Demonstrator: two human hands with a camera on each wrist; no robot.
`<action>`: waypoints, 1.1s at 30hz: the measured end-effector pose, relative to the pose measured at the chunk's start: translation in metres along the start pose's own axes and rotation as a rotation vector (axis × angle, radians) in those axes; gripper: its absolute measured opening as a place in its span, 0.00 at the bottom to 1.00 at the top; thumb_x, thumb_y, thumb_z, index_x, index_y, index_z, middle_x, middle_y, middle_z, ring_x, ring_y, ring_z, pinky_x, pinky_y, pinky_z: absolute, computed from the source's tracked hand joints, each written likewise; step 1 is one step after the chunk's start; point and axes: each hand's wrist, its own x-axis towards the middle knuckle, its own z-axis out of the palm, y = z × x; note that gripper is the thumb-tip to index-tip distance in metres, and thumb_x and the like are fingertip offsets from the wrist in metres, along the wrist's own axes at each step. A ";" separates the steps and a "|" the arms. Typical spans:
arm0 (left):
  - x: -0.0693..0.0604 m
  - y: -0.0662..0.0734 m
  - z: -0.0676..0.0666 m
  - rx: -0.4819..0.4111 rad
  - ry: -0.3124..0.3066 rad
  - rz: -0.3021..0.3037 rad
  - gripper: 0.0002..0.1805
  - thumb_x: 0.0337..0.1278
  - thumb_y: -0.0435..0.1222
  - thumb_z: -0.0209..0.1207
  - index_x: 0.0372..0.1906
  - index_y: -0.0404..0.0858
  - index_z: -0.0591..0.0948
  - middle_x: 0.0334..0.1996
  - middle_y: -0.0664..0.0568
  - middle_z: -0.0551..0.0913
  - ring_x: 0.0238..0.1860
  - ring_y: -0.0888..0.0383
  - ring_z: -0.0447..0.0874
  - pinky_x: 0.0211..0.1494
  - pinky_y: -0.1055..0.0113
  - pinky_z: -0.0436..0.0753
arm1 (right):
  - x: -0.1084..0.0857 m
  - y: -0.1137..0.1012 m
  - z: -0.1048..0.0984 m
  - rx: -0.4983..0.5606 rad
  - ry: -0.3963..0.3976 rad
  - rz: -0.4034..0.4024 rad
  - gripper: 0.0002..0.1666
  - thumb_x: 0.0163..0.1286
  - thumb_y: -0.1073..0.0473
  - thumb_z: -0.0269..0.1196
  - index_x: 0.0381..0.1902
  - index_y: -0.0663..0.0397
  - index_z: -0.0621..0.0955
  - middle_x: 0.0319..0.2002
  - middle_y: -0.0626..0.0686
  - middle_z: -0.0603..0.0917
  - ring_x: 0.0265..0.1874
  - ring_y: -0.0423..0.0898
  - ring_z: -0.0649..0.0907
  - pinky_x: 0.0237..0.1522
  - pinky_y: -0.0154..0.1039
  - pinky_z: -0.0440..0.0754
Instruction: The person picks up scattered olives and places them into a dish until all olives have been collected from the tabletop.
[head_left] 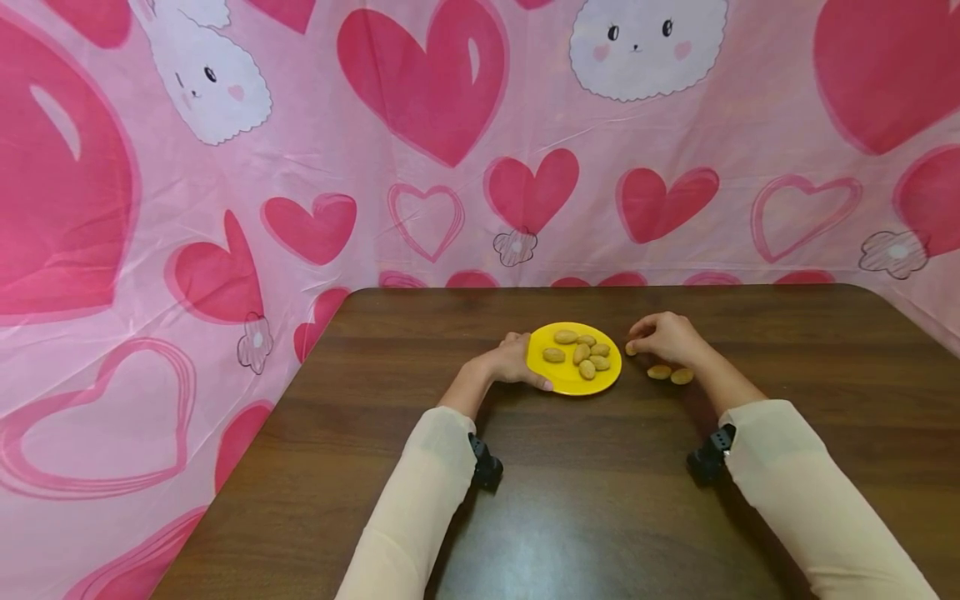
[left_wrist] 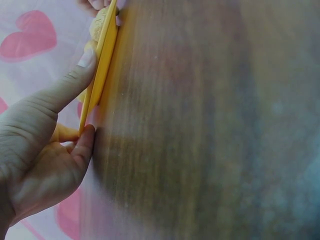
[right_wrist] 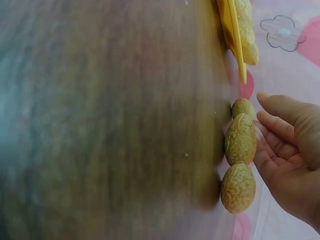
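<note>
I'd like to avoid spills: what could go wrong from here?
The left hand grips one side of the plate, so a tug might tip it and roll off its loose pieces. The right hand is at a single piece, which could slip away. Beside it, two more pieces could get knocked.

Left hand (head_left: 513, 362) gripping, right hand (head_left: 666, 336) curved

A round, shallow yellow plate (head_left: 566, 386) lay just right and below the frame's centre, its left rim gripped by the left hand (head_left: 517, 362). Several tan, wrinkled ovals (head_left: 553, 355) rested on it. To its right, two loose ovals (head_left: 659, 372) lay side by side, and a third oval (head_left: 630, 349) sat at the right hand's (head_left: 667, 337) fingertips, partly hidden.
</note>
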 end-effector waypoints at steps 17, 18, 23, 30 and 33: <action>0.001 0.000 -0.001 0.021 0.004 0.034 0.56 0.38 0.53 0.70 0.70 0.36 0.54 0.64 0.45 0.61 0.60 0.52 0.54 0.63 0.59 0.60 | 0.007 0.011 0.004 -0.048 -0.016 -0.011 0.16 0.58 0.58 0.65 0.39 0.66 0.81 0.34 0.56 0.83 0.36 0.54 0.76 0.45 0.51 0.71; 0.001 -0.001 0.000 0.020 0.002 0.035 0.56 0.37 0.53 0.70 0.70 0.36 0.54 0.64 0.45 0.61 0.59 0.52 0.55 0.63 0.59 0.60 | 0.007 0.012 0.005 -0.048 -0.013 -0.015 0.16 0.58 0.58 0.65 0.39 0.65 0.81 0.34 0.56 0.83 0.36 0.54 0.76 0.45 0.51 0.71; 0.001 -0.001 0.000 0.012 -0.003 0.029 0.55 0.37 0.54 0.69 0.70 0.37 0.55 0.63 0.46 0.62 0.58 0.53 0.55 0.63 0.59 0.61 | 0.006 0.014 0.005 -0.050 -0.005 -0.022 0.15 0.57 0.59 0.66 0.38 0.65 0.82 0.32 0.55 0.83 0.36 0.53 0.77 0.45 0.51 0.70; 0.000 0.000 -0.001 0.002 -0.005 0.020 0.56 0.37 0.54 0.70 0.70 0.36 0.54 0.63 0.45 0.61 0.59 0.53 0.55 0.63 0.59 0.60 | 0.003 0.012 0.002 -0.028 0.008 -0.011 0.15 0.59 0.58 0.65 0.40 0.65 0.81 0.32 0.55 0.82 0.34 0.52 0.76 0.41 0.48 0.72; 0.000 0.000 -0.001 0.001 -0.003 0.017 0.56 0.37 0.54 0.69 0.70 0.36 0.54 0.63 0.45 0.61 0.59 0.52 0.55 0.63 0.58 0.60 | 0.002 0.012 0.002 -0.022 0.023 -0.019 0.15 0.59 0.58 0.65 0.41 0.64 0.81 0.33 0.55 0.82 0.34 0.52 0.76 0.41 0.48 0.72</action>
